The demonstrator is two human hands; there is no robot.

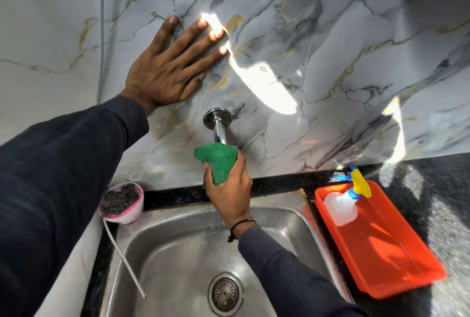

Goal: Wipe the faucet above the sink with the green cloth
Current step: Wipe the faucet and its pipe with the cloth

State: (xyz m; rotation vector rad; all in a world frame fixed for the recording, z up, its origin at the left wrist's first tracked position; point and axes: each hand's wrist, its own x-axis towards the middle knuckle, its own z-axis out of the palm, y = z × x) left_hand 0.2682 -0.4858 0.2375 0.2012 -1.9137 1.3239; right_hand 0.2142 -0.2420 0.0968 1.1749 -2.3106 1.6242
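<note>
A chrome faucet [218,126] sticks out of the marble wall above the steel sink [178,245]; only its round wall flange and a short length of pipe show. My right hand [230,189] is shut on the green cloth [216,161], which wraps around the faucet and hides its spout and handle. My left hand [167,67] lies flat on the wall up and to the left of the faucet, fingers spread, holding nothing.
An orange tray [396,260] on the dark counter at the right holds a white spray bottle [342,206] with a blue and yellow trigger. A pink bowl [122,202] with a steel scrubber sits left of the sink. A thin white tube [124,255] hangs over the sink's left rim.
</note>
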